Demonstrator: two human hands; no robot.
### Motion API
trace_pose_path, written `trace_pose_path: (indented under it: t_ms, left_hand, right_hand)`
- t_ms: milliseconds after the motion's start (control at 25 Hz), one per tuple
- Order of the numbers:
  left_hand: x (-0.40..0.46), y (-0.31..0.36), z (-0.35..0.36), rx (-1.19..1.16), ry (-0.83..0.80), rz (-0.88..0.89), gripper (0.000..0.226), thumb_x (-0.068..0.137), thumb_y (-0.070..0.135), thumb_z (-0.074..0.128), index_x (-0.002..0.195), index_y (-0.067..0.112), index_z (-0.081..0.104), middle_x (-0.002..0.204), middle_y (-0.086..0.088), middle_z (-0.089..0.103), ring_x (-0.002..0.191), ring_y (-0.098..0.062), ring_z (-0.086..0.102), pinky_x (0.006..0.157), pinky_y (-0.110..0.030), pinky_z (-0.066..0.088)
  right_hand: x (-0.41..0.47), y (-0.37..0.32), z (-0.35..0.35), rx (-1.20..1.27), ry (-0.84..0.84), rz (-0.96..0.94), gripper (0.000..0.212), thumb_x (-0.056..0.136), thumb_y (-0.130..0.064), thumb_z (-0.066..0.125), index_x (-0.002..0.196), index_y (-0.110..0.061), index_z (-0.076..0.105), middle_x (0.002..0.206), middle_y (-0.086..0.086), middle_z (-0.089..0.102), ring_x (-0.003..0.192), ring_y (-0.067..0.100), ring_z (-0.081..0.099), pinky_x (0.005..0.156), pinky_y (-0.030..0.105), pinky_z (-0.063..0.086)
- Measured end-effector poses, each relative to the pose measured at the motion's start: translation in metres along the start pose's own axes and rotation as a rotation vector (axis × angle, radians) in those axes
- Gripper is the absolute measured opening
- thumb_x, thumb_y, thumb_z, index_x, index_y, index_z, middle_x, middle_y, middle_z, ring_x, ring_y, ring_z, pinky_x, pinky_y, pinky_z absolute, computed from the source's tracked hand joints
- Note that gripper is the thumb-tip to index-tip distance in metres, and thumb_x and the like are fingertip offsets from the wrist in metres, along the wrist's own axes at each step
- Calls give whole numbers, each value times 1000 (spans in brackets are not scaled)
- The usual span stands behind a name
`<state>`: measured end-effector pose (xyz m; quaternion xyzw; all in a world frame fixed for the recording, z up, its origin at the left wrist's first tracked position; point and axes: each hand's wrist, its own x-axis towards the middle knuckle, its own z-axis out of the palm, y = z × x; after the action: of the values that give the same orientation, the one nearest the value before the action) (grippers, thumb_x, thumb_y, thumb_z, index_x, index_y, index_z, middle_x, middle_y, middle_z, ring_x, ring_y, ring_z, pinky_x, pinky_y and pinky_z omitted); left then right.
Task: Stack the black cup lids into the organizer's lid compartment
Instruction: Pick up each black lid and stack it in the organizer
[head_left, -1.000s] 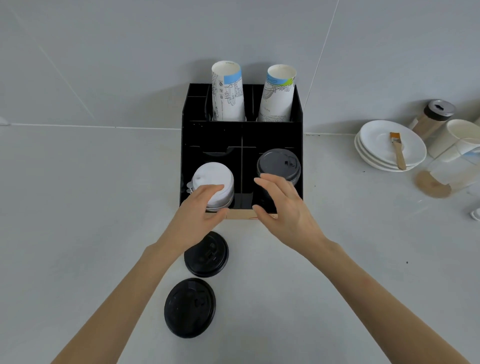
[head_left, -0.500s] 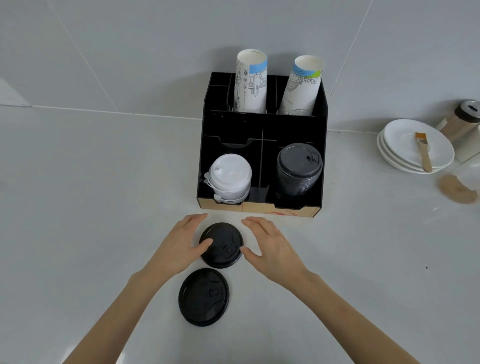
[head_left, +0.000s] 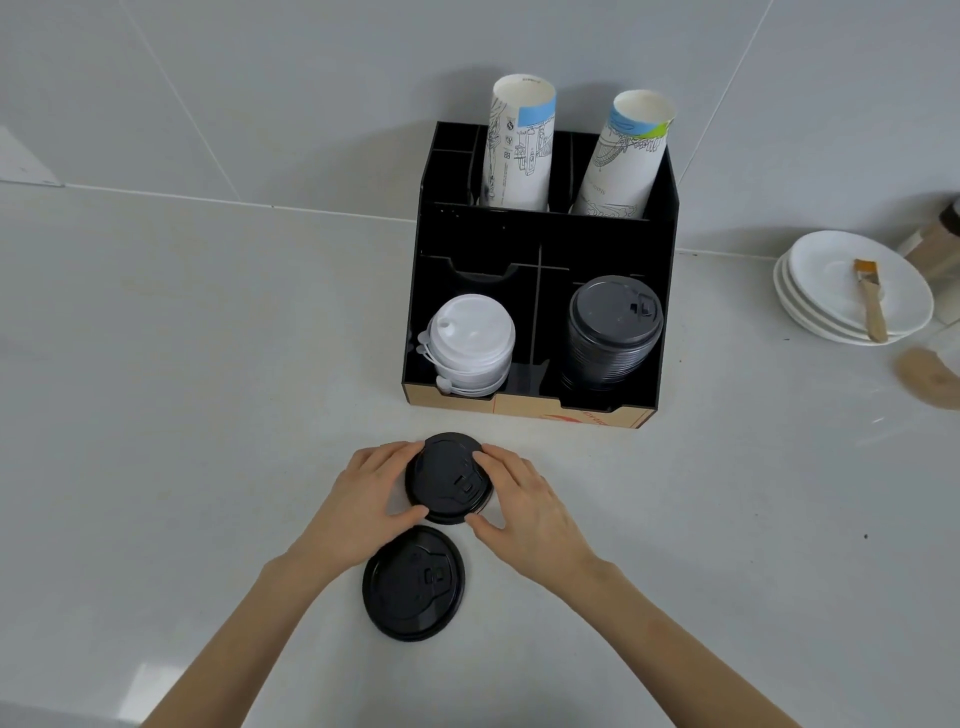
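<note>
A black organizer (head_left: 540, 234) stands against the wall. Its front right compartment holds a tall stack of black lids (head_left: 613, 332); the front left one holds white lids (head_left: 470, 340). On the counter in front lies a short pile of black lids (head_left: 447, 475), gripped from both sides: my left hand (head_left: 366, 501) on its left edge, my right hand (head_left: 524, 506) on its right edge. A single black lid (head_left: 413, 582) lies flat just nearer me, untouched.
Two stacks of paper cups (head_left: 519, 145) stand in the organizer's back slots. White plates (head_left: 852, 288) with a small brush (head_left: 870, 299) sit at the right, with a jar and a brown cork piece (head_left: 930, 376) beyond.
Both hands came back from the organizer's front compartments to the counter and closed around the nearer pile of black lids. The view shifted left and down.
</note>
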<state>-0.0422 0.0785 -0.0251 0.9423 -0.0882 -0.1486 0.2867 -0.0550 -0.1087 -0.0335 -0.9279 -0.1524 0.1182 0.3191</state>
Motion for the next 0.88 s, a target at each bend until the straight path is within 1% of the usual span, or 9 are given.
trace_pose_path:
  t_ms: [80, 200, 400, 600, 720, 800, 880]
  left_hand:
    - [1, 3, 3, -10, 6, -5, 68, 77, 28, 65, 134, 19, 29, 137, -6, 38, 125, -24, 31, 105, -35, 28]
    - [3, 10, 6, -56, 19, 3, 68, 76, 30, 66, 133, 20, 30, 133, -7, 39, 122, -22, 34, 104, -34, 29]
    - [6, 25, 8, -102, 82, 72, 66, 74, 33, 67, 130, 21, 33, 133, -3, 36, 122, -16, 33, 100, -24, 24]
    - [11, 42, 6, -171, 93, 119, 65, 75, 33, 66, 129, 20, 32, 136, 1, 34, 123, -13, 33, 103, -24, 24]
    - [14, 56, 4, -212, 97, 151, 63, 76, 32, 65, 129, 24, 32, 132, 5, 38, 121, -11, 34, 102, -26, 28]
    - [17, 65, 1, -230, 110, 179, 62, 77, 31, 65, 129, 26, 32, 128, 10, 38, 118, -7, 35, 99, -24, 29]
    - [21, 74, -1, -233, 118, 206, 61, 77, 31, 65, 129, 26, 32, 124, 13, 36, 116, -5, 36, 97, -22, 29]
  right_hand:
    - [0, 0, -1, 15, 0, 0, 60, 83, -25, 56, 134, -13, 27, 146, 4, 29, 132, 21, 28, 110, 33, 27]
    - [-2, 3, -7, 58, 13, 18, 62, 82, -26, 57, 135, -15, 26, 147, 3, 27, 133, 18, 26, 109, 28, 25]
    - [-8, 8, -24, 144, 69, 31, 60, 82, -25, 59, 133, -16, 30, 145, 2, 31, 131, 16, 32, 106, 23, 28]
    - [-14, 12, -45, 181, 127, 14, 59, 81, -22, 62, 132, -15, 34, 141, 2, 35, 128, 14, 35, 105, 21, 29]
    - [-16, 15, -59, 198, 162, 13, 59, 79, -22, 64, 131, -15, 36, 138, 1, 41, 125, 12, 38, 102, 13, 25]
    - [-16, 19, -69, 197, 183, 12, 59, 79, -23, 65, 130, -15, 37, 138, 1, 41, 125, 11, 38, 100, 7, 23]
    - [-17, 23, -78, 189, 207, 12, 58, 78, -23, 66, 129, -16, 38, 139, 1, 41, 124, 9, 39, 95, -4, 18]
